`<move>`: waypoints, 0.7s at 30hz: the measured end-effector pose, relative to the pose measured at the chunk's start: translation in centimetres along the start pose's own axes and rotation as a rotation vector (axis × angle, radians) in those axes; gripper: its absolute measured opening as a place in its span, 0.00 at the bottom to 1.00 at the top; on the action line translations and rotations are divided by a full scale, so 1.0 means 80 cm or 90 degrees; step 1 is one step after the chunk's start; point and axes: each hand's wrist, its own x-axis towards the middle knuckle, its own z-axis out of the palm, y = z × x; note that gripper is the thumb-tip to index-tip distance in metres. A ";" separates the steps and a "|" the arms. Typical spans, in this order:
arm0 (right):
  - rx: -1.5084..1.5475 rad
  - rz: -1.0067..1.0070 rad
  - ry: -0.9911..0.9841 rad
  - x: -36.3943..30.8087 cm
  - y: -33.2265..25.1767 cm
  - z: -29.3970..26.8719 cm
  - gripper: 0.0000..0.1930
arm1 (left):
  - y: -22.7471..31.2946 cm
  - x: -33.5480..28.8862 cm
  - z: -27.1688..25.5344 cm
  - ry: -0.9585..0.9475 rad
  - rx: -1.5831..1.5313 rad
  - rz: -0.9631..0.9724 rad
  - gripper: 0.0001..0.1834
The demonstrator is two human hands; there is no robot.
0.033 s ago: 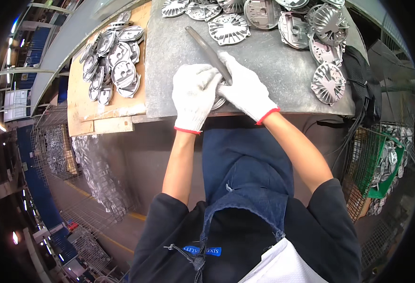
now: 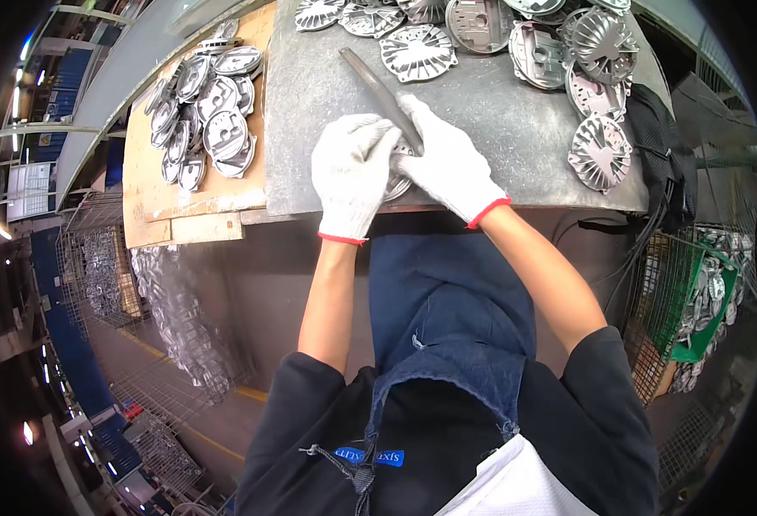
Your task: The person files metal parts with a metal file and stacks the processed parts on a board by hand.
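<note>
My right hand point(image 2: 450, 161), in a white knit glove with a red cuff, is closed around a long flat metal file point(image 2: 370, 83). The file slants up and left from the grip across the grey table point(image 2: 309, 163). Beneath and between my hands, at the table's near edge, lies a round silver metal casting point(image 2: 398, 187), mostly covered by the gloves. My left hand point(image 2: 348, 172), gloved likewise, has its fingers curled in at the casting's left side, close to the right hand; its fingertips are partly hidden.
Several finned round castings point(image 2: 417, 53) lie along the table's far side, with more stacked at the right point(image 2: 600, 152). On a wooden board point(image 2: 146, 202) at left sits a pile of similar castings point(image 2: 219, 99). A black bag point(image 2: 666, 163) hangs at the right edge; a green crate point(image 2: 703, 310) of parts stands below.
My left hand has shifted slightly left and its fingers have loosened a little, showing more of the casting. The right hand and the file stay nearly where they were.
</note>
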 end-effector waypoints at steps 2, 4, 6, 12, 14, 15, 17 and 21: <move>-0.004 0.001 -0.006 0.001 0.001 0.000 0.43 | 0.001 -0.002 0.001 -0.018 0.020 -0.004 0.10; -0.004 -0.019 0.006 0.003 0.001 0.001 0.42 | 0.003 -0.005 0.002 0.000 -0.034 -0.027 0.09; -0.003 -0.012 -0.002 0.004 0.000 0.003 0.42 | 0.005 -0.006 0.000 0.026 -0.003 0.000 0.09; 0.000 -0.010 -0.007 0.003 -0.002 0.002 0.42 | 0.010 -0.007 -0.001 0.051 0.054 0.031 0.08; 0.014 -0.010 -0.018 0.002 -0.003 0.001 0.42 | 0.011 -0.009 -0.002 0.052 0.082 0.043 0.08; -0.001 0.001 -0.023 0.002 -0.003 0.000 0.42 | 0.012 -0.010 -0.004 0.065 0.115 0.092 0.08; -0.018 0.013 -0.031 -0.002 -0.005 0.000 0.42 | 0.013 -0.014 -0.008 0.077 0.148 0.136 0.07; -0.012 -0.014 -0.014 -0.009 -0.006 0.003 0.42 | 0.007 -0.015 -0.009 0.061 0.118 0.146 0.08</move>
